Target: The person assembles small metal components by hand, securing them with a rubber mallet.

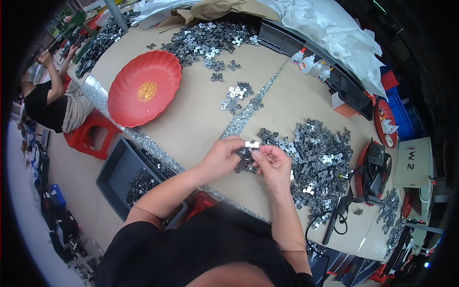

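We see two hands meeting above the near centre of the tabletop (201,115). The left hand (224,155) and the right hand (272,162) both pinch one small bright metal clip (252,144) between their fingertips, with a few darker clips held just below it. Three loose heaps of similar clips lie on the tabletop: one large heap (320,153) just right of the hands, one small group (236,95) at centre, one heap (205,43) at the far side. One red dish (143,88) sits far left. Three white glue bottles (311,64) stand far right. One grey bin (119,177) sits below the left edge.
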{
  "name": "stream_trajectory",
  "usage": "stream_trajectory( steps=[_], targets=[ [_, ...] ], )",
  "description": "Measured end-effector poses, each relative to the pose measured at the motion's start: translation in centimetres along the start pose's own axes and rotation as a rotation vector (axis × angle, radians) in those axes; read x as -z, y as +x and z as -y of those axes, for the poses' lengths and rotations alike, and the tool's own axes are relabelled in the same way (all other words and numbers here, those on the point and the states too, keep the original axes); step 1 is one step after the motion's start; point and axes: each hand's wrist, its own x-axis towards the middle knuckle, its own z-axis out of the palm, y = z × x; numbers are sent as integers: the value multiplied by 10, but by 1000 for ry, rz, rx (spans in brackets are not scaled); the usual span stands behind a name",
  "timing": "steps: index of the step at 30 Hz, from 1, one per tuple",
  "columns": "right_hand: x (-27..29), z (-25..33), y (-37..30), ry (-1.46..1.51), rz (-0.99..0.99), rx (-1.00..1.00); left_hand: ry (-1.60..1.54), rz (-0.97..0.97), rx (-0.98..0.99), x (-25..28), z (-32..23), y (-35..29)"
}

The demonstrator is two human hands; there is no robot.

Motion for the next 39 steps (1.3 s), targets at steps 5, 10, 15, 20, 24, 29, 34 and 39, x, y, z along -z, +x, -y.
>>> stream_trajectory(
  steps=[5,10,15,20,24,29,34,39],
  targets=[
    [15,17,-2,-509,-255,134,390,-267,-263,36,9,31],
    [35,23,-2,-904,-129,305,661,-539,-253,71,26,69],
    [28,33,-6,-1070,-171,235,1105,-317,-286,24,21,98],
    [29,38,-10,-1237,-220,212,1182,-260,-228,24,33,120],
    [30,36,-19,-1285,-254,267,1147,-370,-181,27,31,130],
    [23,42,-41,-1281,-210,302,1330,-491,-333,55,36,134],
    [51,27,-93,-1192,-338,443,679,-741,-333,65,7,57],
    [73,10,-164,-919,-242,289,399,-1427,-67,158,17,-54]
  ],
)
